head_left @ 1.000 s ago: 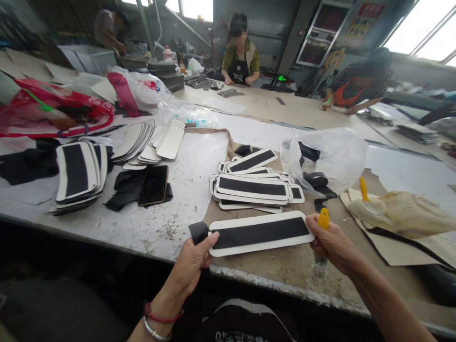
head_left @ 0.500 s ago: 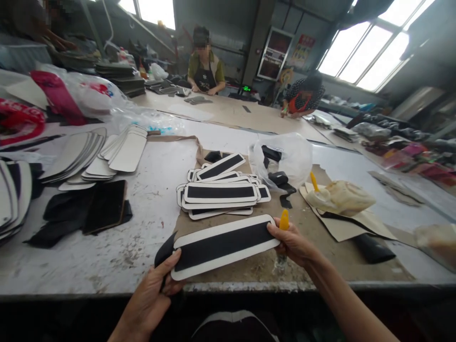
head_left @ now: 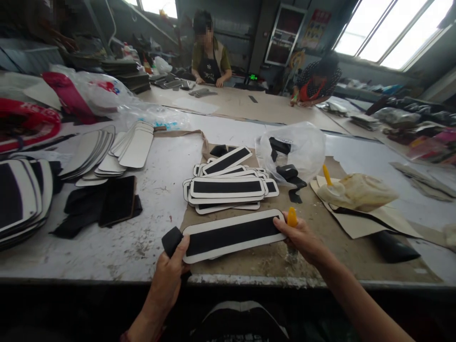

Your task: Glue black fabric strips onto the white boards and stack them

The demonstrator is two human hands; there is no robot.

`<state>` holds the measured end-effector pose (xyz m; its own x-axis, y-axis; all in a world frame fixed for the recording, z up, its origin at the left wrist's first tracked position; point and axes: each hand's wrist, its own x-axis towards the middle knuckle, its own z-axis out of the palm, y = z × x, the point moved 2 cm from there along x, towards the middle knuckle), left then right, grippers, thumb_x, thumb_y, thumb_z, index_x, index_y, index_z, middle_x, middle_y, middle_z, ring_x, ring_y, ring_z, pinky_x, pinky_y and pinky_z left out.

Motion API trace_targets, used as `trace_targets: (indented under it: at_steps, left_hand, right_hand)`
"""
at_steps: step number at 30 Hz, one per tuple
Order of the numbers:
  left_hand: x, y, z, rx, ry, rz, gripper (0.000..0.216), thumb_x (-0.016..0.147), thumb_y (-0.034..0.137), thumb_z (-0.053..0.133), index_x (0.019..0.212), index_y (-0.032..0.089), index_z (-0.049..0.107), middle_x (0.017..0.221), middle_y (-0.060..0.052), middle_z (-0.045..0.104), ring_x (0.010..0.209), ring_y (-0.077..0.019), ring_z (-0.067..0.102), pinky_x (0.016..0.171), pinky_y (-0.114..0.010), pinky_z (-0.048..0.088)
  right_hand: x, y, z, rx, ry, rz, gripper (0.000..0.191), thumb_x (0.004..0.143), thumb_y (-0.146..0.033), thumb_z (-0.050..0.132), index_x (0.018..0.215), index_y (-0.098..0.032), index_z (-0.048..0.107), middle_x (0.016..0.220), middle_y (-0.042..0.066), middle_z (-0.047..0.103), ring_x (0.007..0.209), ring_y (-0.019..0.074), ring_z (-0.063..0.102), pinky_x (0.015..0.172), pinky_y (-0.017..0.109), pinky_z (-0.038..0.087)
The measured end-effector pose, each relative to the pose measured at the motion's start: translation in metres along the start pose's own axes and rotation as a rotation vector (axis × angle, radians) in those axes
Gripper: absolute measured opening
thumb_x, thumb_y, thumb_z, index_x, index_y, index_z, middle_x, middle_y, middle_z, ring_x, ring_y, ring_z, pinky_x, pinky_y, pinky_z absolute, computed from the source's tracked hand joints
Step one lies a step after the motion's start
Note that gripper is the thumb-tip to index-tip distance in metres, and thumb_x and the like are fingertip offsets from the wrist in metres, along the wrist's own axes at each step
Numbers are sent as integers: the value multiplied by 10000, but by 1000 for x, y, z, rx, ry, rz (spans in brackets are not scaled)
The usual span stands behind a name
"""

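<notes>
While gripped at both ends, strip [head_left: 233,235]: above table's [head_left: 142,249] near edge.
Left hand [head_left: 171,280]: closed on strip's left end.
Right hand [head_left: 302,237]: closed on right end, plus yellow-capped bottle [head_left: 292,217].

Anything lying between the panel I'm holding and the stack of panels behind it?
Nothing visible does. The panel, held at its ends by the left hand and right hand, lies just short of the stack; only bare brown sheet shows between them.
</notes>
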<state>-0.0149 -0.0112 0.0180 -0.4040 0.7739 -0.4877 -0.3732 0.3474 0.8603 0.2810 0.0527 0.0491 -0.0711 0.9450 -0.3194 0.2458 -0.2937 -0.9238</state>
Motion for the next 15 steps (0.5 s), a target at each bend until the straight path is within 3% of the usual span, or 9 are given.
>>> trace_targets:
  at_steps: [7, 15]
  left_hand:
    - [1, 0, 5, -18, -14, 33, 256, 718, 358, 743, 902, 190, 684, 898, -74, 714, 857, -275, 668, 662, -307, 558]
    - [1, 3, 5, -119, -39, 68, 257, 756, 333, 725, 951, 168, 691, 956, -75, 717, 944, -272, 656, 836, -332, 535]
  right_hand:
    - [2, 0, 6, -91, 13, -39, 376, 771, -542, 628, 758, -195, 481, 590, -63, 386, 483, 70, 323, 390, 194, 256]
    - [-1, -6, 10, -15, -2, -23, 405, 750, -565, 651, 776, -191, 498, 597, -63, 384, 489, 63, 325, 396, 179, 269]
